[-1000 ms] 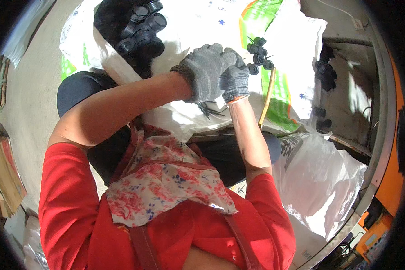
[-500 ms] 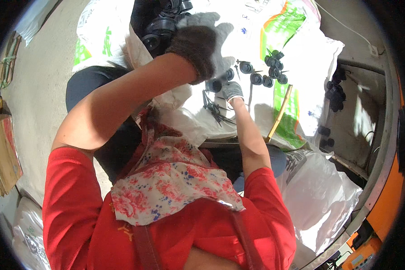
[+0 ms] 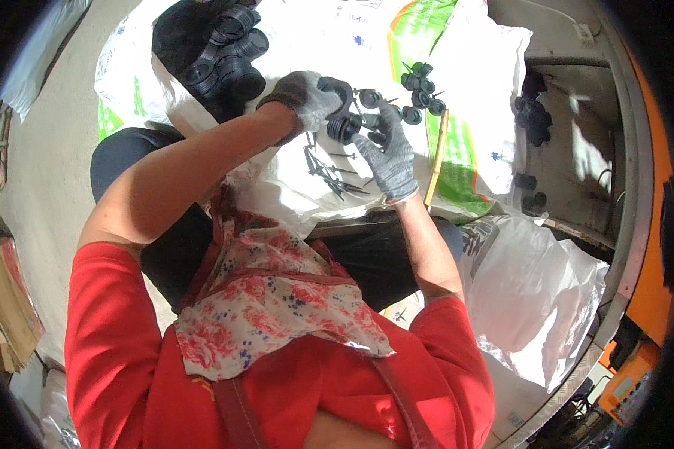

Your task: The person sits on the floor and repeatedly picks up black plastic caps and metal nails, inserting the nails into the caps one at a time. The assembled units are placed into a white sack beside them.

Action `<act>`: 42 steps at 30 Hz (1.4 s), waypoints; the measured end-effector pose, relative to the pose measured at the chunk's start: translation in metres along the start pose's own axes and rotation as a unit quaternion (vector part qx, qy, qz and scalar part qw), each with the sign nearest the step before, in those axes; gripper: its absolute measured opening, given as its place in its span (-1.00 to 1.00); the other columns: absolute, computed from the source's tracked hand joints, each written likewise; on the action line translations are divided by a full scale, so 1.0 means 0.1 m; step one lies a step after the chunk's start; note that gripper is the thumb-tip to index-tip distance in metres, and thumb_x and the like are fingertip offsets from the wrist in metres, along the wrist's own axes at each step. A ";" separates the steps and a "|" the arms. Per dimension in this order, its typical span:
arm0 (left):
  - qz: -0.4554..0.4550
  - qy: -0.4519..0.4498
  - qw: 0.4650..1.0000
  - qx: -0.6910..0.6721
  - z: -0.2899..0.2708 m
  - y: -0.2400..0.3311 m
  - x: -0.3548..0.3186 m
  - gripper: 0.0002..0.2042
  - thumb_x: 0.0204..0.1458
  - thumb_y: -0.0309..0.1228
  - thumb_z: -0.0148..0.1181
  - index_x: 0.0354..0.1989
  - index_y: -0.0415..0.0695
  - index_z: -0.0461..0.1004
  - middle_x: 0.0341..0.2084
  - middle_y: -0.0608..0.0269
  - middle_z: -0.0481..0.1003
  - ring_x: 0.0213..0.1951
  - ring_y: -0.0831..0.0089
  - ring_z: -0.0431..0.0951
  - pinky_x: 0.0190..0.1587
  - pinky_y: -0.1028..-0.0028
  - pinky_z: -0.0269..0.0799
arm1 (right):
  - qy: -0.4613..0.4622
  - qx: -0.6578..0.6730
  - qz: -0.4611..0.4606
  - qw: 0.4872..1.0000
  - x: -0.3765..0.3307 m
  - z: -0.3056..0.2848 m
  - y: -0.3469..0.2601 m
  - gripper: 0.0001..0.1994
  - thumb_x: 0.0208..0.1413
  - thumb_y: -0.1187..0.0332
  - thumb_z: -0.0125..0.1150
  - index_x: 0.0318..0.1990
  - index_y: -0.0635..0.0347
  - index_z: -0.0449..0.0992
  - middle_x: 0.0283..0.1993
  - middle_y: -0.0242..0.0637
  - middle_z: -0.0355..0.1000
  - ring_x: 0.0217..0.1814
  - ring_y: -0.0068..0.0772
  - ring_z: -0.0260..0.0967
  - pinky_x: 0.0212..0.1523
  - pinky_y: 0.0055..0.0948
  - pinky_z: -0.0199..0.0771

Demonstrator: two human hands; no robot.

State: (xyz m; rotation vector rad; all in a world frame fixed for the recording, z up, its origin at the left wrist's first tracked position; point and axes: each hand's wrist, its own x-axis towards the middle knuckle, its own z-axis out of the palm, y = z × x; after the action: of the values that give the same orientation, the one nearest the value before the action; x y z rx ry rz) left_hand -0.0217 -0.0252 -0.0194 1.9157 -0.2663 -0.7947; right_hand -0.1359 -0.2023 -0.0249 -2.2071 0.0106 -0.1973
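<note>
My left hand [image 3: 307,99], in a grey glove, is closed on a black round plastic fitting [image 3: 340,91]. Just below that fitting is a black threaded fitting [image 3: 343,128], close to the thumb of my right hand [image 3: 389,156]. That hand, gloved too, has its thumb and fingers spread. Small black parts [image 3: 377,138] show between them; whether they are touched is hard to see. A loose bunch of thin black plastic pins [image 3: 332,173] lies on the white sack [image 3: 277,179], nearer to me. More black round caps [image 3: 422,97] with pins sit to the right.
A dark heap of black threaded fittings [image 3: 232,63] lies in an opened sack at far left. A bamboo stick [image 3: 437,157] rests right of my right hand. Clear plastic sheeting [image 3: 543,299] spreads at right, near an orange machine [image 3: 648,269]. Cardboard [image 3: 7,299] leans at left.
My left hand has come away from the heap toward my right hand, now with a fitting in it. My right hand has turned and spread its fingers. The whole view has shifted slightly.
</note>
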 end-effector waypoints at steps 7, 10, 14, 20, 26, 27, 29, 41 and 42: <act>0.073 -0.161 0.957 -0.229 0.08 0.19 -0.22 -0.42 -0.11 -0.23 0.33 0.02 -0.33 0.31 -0.22 0.12 0.50 -0.23 0.43 0.55 -0.21 0.50 0.53 | 0.014 -0.092 -0.140 0.986 0.02 0.03 0.25 -0.57 -0.14 0.32 0.29 -0.05 0.22 0.41 -0.04 -0.10 0.33 0.07 -0.10 0.24 0.09 -0.19 0.24; 0.008 -0.229 0.905 -0.357 0.00 0.10 -0.18 -0.32 -0.23 -0.34 0.41 0.10 -0.26 0.24 -0.20 0.13 0.50 -0.22 0.41 0.54 -0.14 0.46 0.51 | -0.009 -0.266 -0.199 0.943 0.13 -0.05 0.11 -0.61 -0.15 0.29 0.21 -0.11 0.21 0.45 -0.07 -0.14 0.34 0.10 -0.06 0.20 0.18 -0.09 0.06; 0.393 -0.225 0.891 0.029 0.11 -0.12 -0.12 -0.44 -0.24 -0.46 0.39 0.02 -0.18 0.33 -0.28 0.18 0.50 -0.27 0.47 0.52 -0.17 0.52 0.51 | 0.022 -0.267 -0.231 0.935 0.09 -0.06 -0.05 -0.64 -0.25 0.40 0.19 -0.16 0.15 0.48 -0.11 -0.21 0.39 0.12 -0.06 0.19 0.19 -0.04 0.06; 0.387 -0.006 0.849 0.360 0.29 0.05 -0.28 -0.77 -0.12 -0.57 -0.03 -0.24 -0.20 0.43 -0.33 -0.02 0.47 -0.24 0.06 0.48 -0.18 0.31 0.41 | -0.165 -0.180 -0.083 0.966 0.07 -0.12 -0.06 -0.83 -0.20 0.34 0.22 -0.40 0.17 0.54 -0.36 -0.28 0.45 -0.24 -0.18 0.38 -0.12 -0.24 0.35; 0.307 0.070 0.932 0.177 0.14 0.21 -0.23 -0.70 -0.15 -0.37 0.19 -0.22 -0.23 0.40 -0.33 0.08 0.48 -0.24 0.26 0.49 -0.09 0.39 0.39 | -0.171 0.704 0.097 0.682 0.14 -0.28 0.04 -0.83 -0.03 0.30 0.15 -0.52 0.20 0.46 -0.47 -0.19 0.40 -0.38 -0.28 0.38 -0.32 -0.37 0.44; 0.175 0.028 0.976 0.126 0.09 0.32 -0.23 -0.62 -0.14 -0.29 0.25 -0.17 -0.23 0.40 -0.29 0.10 0.49 -0.20 0.31 0.48 -0.07 0.42 0.39 | -0.148 0.695 0.076 0.699 0.10 -0.31 0.25 -0.81 0.02 0.27 0.15 -0.43 0.21 0.45 -0.44 -0.17 0.40 -0.26 -0.20 0.37 -0.15 -0.28 0.43; 0.148 -0.097 0.977 -0.117 0.08 0.13 -0.10 -0.47 -0.10 -0.07 0.26 -0.03 -0.17 0.34 -0.11 0.06 0.42 -0.08 0.26 0.44 -0.09 0.34 0.41 | -0.003 0.680 0.224 0.699 0.17 -0.29 -0.02 -0.79 0.07 0.22 0.14 -0.39 0.19 0.44 -0.45 -0.23 0.38 -0.22 -0.21 0.36 -0.03 -0.27 0.40; 0.196 -0.062 0.962 0.180 0.30 0.41 -0.45 -0.58 -0.17 -0.33 0.29 -0.11 -0.21 0.40 -0.18 0.01 0.45 -0.23 0.25 0.51 -0.15 0.40 0.45 | 0.114 0.403 0.259 0.871 0.03 0.33 0.16 -0.78 0.06 0.54 0.01 -0.11 0.39 0.38 -0.26 -0.24 0.42 -0.22 -0.47 0.37 -0.17 -0.55 0.42; 0.242 -0.028 0.935 0.258 0.39 0.25 -0.39 -0.62 -0.20 -0.37 0.26 -0.14 -0.20 0.43 -0.21 -0.04 0.44 -0.24 0.18 0.51 -0.17 0.33 0.44 | 0.056 0.350 0.267 0.896 0.00 0.36 0.19 -0.73 -0.01 0.64 -0.07 -0.11 0.39 0.38 -0.32 -0.24 0.44 -0.27 -0.49 0.39 -0.23 -0.55 0.45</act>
State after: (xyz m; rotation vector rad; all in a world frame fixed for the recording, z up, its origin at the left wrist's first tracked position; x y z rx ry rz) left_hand -0.0720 -0.0452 0.0071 2.1716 -1.0237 -0.4681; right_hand -0.1296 -0.1851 -0.0614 -1.4007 0.5264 -0.0072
